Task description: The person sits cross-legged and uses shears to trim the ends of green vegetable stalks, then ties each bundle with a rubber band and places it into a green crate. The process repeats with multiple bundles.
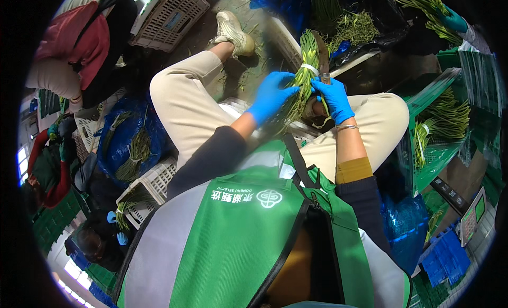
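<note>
A bundle of long green stems (pixel 306 79), which look like garlic scapes, stands between my hands, bound with a white band (pixel 310 69). My blue-gloved left hand (pixel 274 94) is at its left side, thumb and fingers apart, tips at the stems; whether it grips them is unclear. In my blue-gloved right hand (pixel 335 101) is a knife with a brown, curved blade (pixel 322 56), pointing away beside the bundle. The right fingertips are close to the stems, and a green strip hangs below them. The lower stem ends are blurred.
Between my legs is a white plastic crate (pixel 299 130). Loose green stems (pixel 355 26) lie ahead on black plastic. To the right, a green crate (pixel 434 89) holds more bundles; a scale (pixel 472 216) is beyond. Co-workers sit left, near a blue plastic sheet (pixel 158 143) with bundles.
</note>
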`<state>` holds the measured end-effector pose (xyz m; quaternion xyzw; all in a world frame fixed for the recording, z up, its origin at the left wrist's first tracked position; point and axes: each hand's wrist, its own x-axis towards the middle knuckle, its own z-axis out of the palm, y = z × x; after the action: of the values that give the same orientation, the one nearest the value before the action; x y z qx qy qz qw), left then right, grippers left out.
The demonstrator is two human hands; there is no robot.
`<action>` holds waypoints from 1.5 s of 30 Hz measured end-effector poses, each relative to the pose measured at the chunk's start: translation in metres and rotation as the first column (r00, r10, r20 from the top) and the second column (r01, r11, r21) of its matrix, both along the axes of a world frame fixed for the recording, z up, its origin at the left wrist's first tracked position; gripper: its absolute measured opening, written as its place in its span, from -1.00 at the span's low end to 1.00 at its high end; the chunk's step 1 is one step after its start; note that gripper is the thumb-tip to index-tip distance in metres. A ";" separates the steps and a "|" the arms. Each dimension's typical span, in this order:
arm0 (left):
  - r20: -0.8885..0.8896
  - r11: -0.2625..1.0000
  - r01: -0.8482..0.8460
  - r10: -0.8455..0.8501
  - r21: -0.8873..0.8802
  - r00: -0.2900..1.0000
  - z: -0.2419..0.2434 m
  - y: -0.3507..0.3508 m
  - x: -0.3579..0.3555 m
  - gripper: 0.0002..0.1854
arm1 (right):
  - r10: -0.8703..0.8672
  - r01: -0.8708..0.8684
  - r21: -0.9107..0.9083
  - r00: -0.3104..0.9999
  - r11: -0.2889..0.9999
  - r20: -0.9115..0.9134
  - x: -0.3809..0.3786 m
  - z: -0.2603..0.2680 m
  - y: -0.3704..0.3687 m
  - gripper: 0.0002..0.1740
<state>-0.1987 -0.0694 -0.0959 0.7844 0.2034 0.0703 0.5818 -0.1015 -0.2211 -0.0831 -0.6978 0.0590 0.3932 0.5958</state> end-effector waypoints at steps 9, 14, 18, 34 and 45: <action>-0.199 0.973 0.067 -0.022 0.222 0.980 -0.013 -0.004 0.033 -0.78 | -0.085 0.122 -0.085 0.931 0.989 0.354 -0.006 -0.045 0.005 -0.72; -0.273 0.967 0.171 -0.219 -0.189 0.937 -0.018 0.011 0.030 -0.76 | -0.145 0.148 -0.052 0.988 0.988 0.049 -0.011 -0.039 0.008 -0.62; -0.299 0.960 0.153 -0.221 -0.234 0.928 -0.017 0.020 0.026 -0.75 | -0.113 0.113 -0.011 0.993 0.994 -0.017 -0.013 -0.027 0.011 -0.69; -0.473 0.825 0.435 -0.241 0.360 0.848 0.019 0.007 0.030 -0.63 | -0.076 0.077 -0.015 0.996 0.997 0.054 -0.016 -0.017 0.016 -0.65; -0.333 0.950 0.213 -0.129 0.229 0.934 0.000 0.011 0.023 -0.69 | -0.070 0.071 -0.026 0.997 0.997 0.030 -0.015 -0.015 0.016 -0.62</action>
<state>-0.1757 -0.0581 -0.0960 0.8701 0.2126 -0.0802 0.4374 -0.1165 -0.2047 -0.0985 -0.7089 0.0800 0.3609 0.6007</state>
